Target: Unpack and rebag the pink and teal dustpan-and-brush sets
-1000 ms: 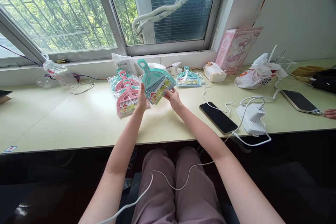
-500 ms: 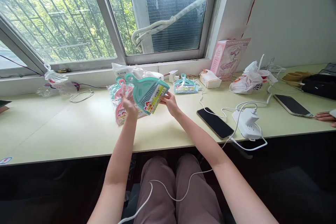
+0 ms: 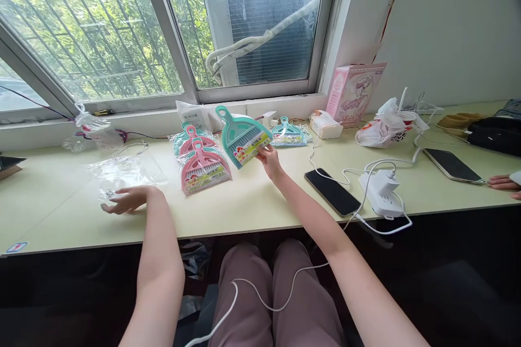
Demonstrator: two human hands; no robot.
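Observation:
My right hand (image 3: 269, 161) grips the lower right corner of a teal dustpan (image 3: 241, 138) fitted with a brush and a yellow label, tilted above the table. My left hand (image 3: 128, 199), fingers stretched out and apart, is at the near edge of a clear plastic bag (image 3: 128, 171); whether it touches the bag I cannot tell. Between the hands lies a pink dustpan set (image 3: 205, 169) in clear wrapping, overlapping more pink and teal sets (image 3: 182, 143) behind it. Another teal dustpan set (image 3: 287, 134) rests near the wall, right of the held one.
A black-screened phone (image 3: 334, 191) and a white power strip (image 3: 382, 195) with trailing cables lie on the right. Behind them are a tissue pack (image 3: 325, 123), a pink box (image 3: 355, 92) and a white bag (image 3: 388, 126). Another person's hand (image 3: 504, 181) rests by a second phone (image 3: 453, 165).
My left hand has moved left and down from the teal dustpan, and a clear plastic bag now lies on the left of the table. The dustpan has shifted right in my right hand.

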